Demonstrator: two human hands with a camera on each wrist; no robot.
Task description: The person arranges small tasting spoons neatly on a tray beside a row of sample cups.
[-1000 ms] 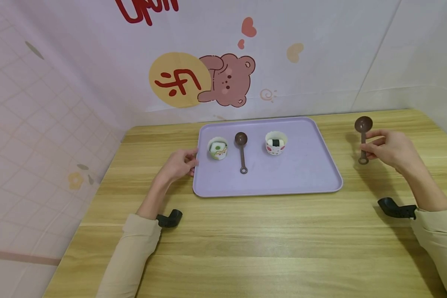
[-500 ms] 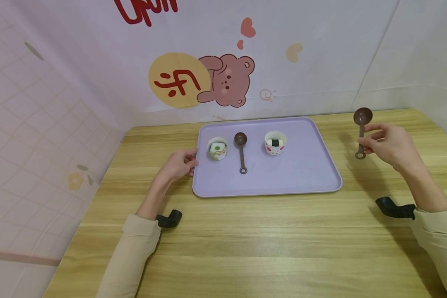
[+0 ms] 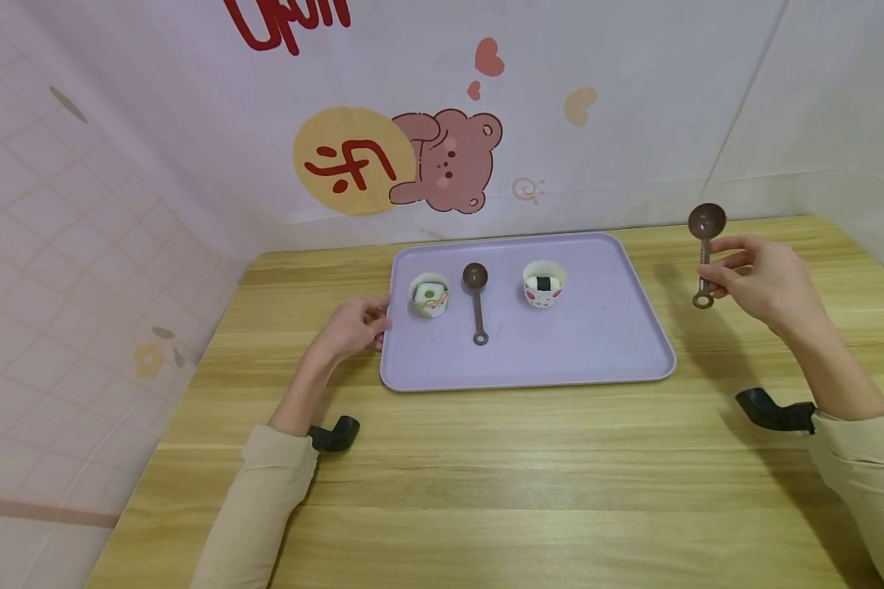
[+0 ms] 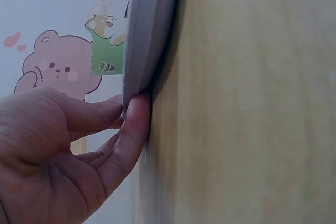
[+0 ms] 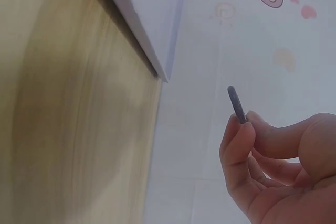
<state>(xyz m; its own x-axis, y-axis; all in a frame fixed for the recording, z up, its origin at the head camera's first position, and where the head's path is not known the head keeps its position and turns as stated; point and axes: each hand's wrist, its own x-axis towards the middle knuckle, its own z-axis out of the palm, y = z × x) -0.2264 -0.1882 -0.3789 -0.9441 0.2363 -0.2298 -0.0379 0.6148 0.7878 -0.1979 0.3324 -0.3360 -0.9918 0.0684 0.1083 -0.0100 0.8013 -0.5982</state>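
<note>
My right hand (image 3: 762,278) pinches a brown measuring spoon (image 3: 705,225) by its handle, bowl up and ring end down, above the table right of the tray. In the right wrist view only the handle's end (image 5: 236,103) sticks out from thumb and fingertips. At the left edge of the lilac tray (image 3: 589,343), my left hand (image 3: 349,327) grips the rim between thumb and fingers, as the left wrist view shows. On the tray, another brown spoon (image 3: 476,298) lies between a green-patterned paper cup (image 3: 432,307) and a red-and-white paper cup (image 3: 543,296), each with a small rice-ball-like piece inside.
The tray rests on a wood-grain table (image 3: 516,466). Behind it stands a white cloth backdrop (image 3: 619,155) with a printed bear, and another patterned wall (image 3: 81,270) lies to the left. A black wrist mount (image 3: 777,411) juts from the right sleeve.
My right hand has lifted the measuring spoon and brought it slightly left, toward the tray. My left hand stays on the tray rim, and the things on the tray have not moved.
</note>
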